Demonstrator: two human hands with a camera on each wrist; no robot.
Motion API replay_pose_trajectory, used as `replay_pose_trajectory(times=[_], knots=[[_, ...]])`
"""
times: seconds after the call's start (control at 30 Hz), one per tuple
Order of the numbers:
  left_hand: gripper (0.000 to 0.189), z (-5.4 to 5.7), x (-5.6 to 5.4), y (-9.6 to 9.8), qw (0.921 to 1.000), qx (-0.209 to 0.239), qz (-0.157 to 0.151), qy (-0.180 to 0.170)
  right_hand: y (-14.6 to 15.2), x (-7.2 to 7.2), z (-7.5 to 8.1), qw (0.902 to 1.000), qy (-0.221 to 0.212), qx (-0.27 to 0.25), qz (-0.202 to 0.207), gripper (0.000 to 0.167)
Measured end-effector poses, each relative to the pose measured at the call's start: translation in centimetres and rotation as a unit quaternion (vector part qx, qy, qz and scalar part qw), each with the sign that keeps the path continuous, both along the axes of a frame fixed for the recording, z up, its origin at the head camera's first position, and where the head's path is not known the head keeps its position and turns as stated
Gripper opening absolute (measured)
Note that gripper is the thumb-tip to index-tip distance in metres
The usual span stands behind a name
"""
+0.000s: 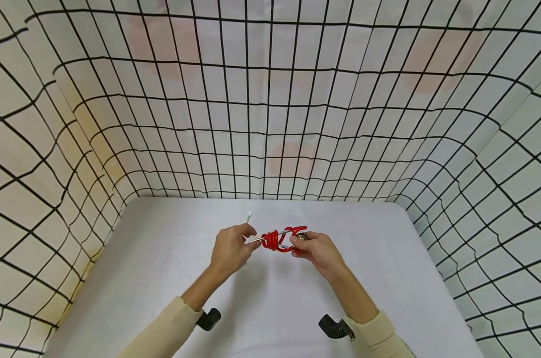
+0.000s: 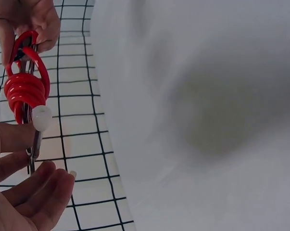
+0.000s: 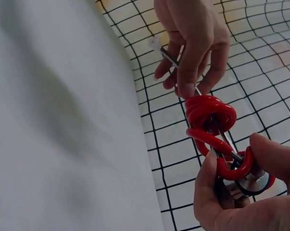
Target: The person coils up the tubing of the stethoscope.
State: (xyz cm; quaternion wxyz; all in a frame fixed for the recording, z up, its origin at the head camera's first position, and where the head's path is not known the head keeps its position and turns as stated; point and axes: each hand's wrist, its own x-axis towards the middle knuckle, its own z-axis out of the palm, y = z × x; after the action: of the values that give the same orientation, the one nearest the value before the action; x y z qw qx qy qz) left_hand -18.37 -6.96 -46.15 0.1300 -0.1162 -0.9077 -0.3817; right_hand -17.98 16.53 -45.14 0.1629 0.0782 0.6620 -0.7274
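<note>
A stethoscope (image 1: 270, 240) with red tubing is held up over the table between both hands. Its tubing is wound in several tight turns round the metal ear tubes. My left hand (image 1: 231, 249) pinches the ear tubes at their free end, where a white eartip (image 2: 41, 118) sticks out. At the other end my right hand (image 1: 320, 252) grips the silver chest piece (image 3: 254, 183), which has a black rim. A loop of red tubing (image 3: 225, 168) lies by the right thumb and fingers. The left fingers partly hide the ear tubes.
Beneath the hands is a white table (image 1: 163, 278). A black grid net (image 1: 266, 105) stands along its back and both sides, with pale cloth behind. Small black wrist mounts (image 1: 209, 319) show at both sleeves.
</note>
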Motion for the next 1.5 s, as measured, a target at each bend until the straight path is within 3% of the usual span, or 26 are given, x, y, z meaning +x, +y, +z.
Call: replay_pose_trajectory(times=[0.2,0.5,0.73,0.97,1.23,1.5], knots=[[0.017,-0.1,0.0,-0.1,1.0,-0.002,-0.003,-0.002,0.2,-0.2,-0.1,0.9997,-0.016,-0.011,0.015,0.036],[0.014,0.1,-0.3,0.0,1.0,-0.003,-0.009,-0.001,0.3,-0.3,-0.1,0.9999,-0.004,-0.013,0.006,0.016],[0.016,0.1,-0.2,-0.1,1.0,0.0,-0.007,-0.004,0.1,-0.2,0.1,0.9993,0.028,0.013,-0.019,0.039],[0.019,0.1,-0.2,0.2,0.9994,0.024,-0.025,-0.002,0.2,-0.3,-0.1,0.9975,0.035,0.035,-0.051,0.057],[0.019,-0.3,-0.5,0.2,0.9995,0.023,-0.019,-0.01,0.0,-0.4,-0.7,0.9947,0.061,0.058,-0.06,0.057],[0.018,-1.6,-0.8,0.4,0.9996,0.017,-0.007,-0.023,-0.2,-0.2,-1.8,0.9923,0.071,0.081,-0.063,0.053]])
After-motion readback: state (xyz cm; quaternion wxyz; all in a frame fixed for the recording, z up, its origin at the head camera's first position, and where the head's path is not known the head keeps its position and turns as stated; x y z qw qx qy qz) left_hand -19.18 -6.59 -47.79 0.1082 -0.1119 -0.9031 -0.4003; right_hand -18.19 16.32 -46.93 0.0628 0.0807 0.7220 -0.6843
